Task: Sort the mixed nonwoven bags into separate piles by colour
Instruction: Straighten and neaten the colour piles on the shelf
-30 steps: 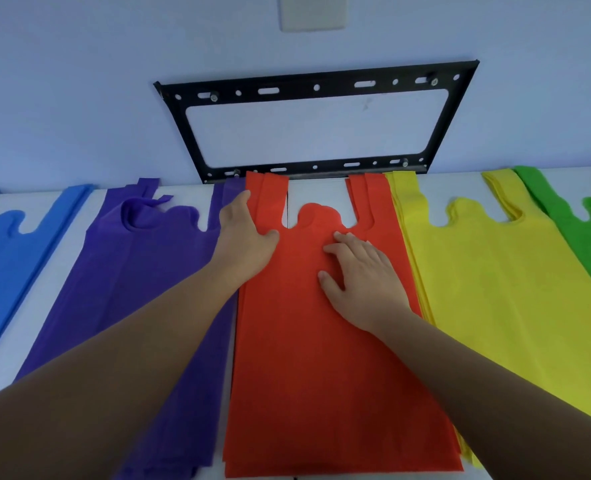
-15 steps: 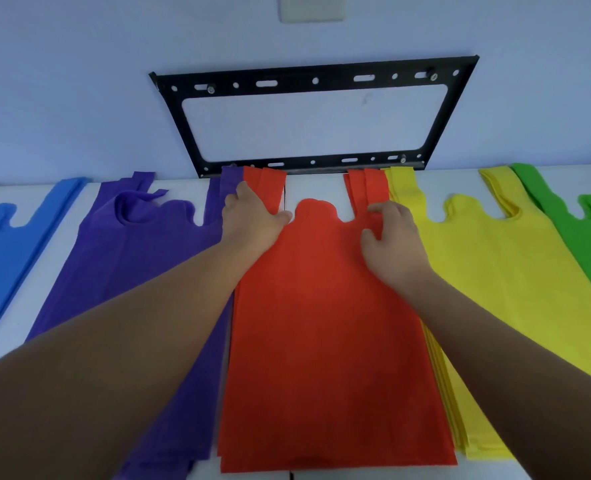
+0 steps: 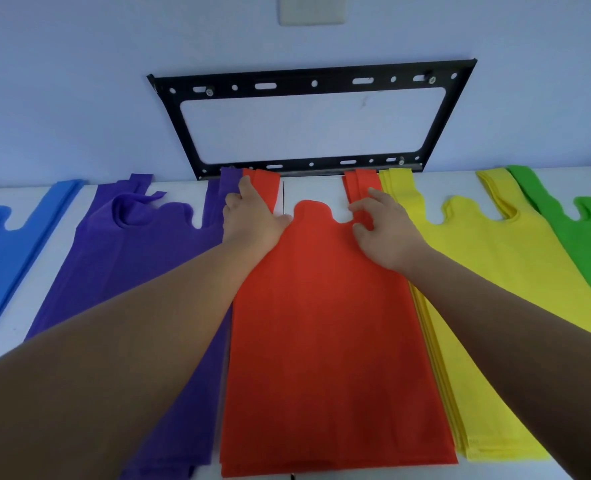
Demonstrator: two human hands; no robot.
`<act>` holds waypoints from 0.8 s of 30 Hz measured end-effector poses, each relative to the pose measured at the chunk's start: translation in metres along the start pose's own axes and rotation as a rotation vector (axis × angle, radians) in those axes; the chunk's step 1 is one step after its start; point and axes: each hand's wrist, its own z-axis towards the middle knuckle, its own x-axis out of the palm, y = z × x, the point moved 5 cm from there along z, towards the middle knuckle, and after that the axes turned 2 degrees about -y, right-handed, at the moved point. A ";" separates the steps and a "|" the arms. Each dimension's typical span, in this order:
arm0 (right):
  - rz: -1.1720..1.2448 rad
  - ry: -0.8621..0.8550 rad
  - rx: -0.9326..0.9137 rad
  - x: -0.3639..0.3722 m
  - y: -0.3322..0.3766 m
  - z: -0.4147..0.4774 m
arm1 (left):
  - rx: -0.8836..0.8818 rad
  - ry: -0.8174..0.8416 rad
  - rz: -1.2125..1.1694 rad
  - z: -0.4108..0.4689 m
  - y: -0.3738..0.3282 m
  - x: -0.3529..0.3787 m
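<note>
head view: your red pile (image 3: pixel 328 341) lies on the table (image 3: pixel 311 192) between the purple pile (image 3: pixel 141 258) and the yellow pile (image 3: pixel 488 271), edges touching both. it's matte, felt-like cloth, vest-cut, with two straps and a rounded tab. its long axis runs away from you, straps pointing at the black wall bracket (image 3: pixel 315 81). your left hand (image 3: pixel 252 223) lies flat on the left strap, fingers straight. your right hand (image 3: pixel 387 233) arches over the right strap, fingertips on the cloth; you can't tell if it pinches. faint print on the yellow pile's near corner is too small to read.
</note>
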 end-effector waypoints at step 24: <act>-0.112 0.094 -0.333 0.038 0.114 0.007 | 0.188 0.047 0.134 -0.036 0.042 -0.056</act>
